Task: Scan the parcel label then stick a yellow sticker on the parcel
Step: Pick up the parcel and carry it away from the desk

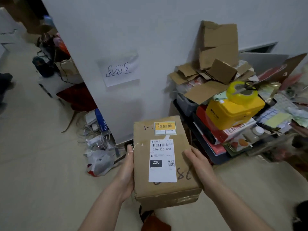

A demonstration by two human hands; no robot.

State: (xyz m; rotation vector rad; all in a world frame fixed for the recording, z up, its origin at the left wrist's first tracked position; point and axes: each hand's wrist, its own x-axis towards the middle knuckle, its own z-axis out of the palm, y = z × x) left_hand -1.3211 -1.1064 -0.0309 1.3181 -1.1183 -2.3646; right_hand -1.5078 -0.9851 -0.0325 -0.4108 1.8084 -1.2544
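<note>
Brown cardboard parcel (165, 160) is held in mid-air over the pale floor (41, 164), in front of the white wall. Left hand (128, 169) is pressed flat against its left side and right hand (200, 164) against the right, fingers (190, 155) lapping onto the top face; it's a two-palm clamp with no pinch. White shipping label with barcode (162, 160) faces up and is unobstructed. Yellow rectangular sticker (165, 127) is already on the top face just above the label, so the task looks basically done (can't confirm the scan, no scanner in view). Risks: it's a friction-only hold, so either palm easing off drops the box onto the floor clutter. The sticker's lower edge sits close to the label, and rubbing it could lift a corner. The cluttered stack with the yellow plastic case (233, 112) is just to the right, and a swing that way could topple it.
</note>
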